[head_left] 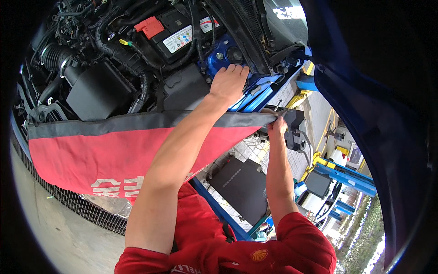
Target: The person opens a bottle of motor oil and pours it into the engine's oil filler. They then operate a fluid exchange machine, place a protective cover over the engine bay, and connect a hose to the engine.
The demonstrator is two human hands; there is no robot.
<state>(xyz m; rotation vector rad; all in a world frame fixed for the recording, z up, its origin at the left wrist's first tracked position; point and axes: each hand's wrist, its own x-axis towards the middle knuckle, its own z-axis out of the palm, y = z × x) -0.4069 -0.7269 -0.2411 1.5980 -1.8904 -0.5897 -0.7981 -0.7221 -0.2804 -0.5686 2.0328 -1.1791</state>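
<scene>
Right fingers [278, 123] clamped on red cover [91, 157] corner; left fingers [233, 70] beyond it, grip unclear.

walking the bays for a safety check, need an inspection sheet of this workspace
Surface: blue painted metal among dark parts in an open engine bay.
Job's things: red cover with a dark grey border, along the bay's near edge.
Clutter: black flat-topped unit beside the car.
Hands: right hand grips the cover's right end; left hand is at the blue metal, contact unclear.
Cables: black ribbed conduit in the bay.
Surroundings: floor grating, blue beam.
</scene>
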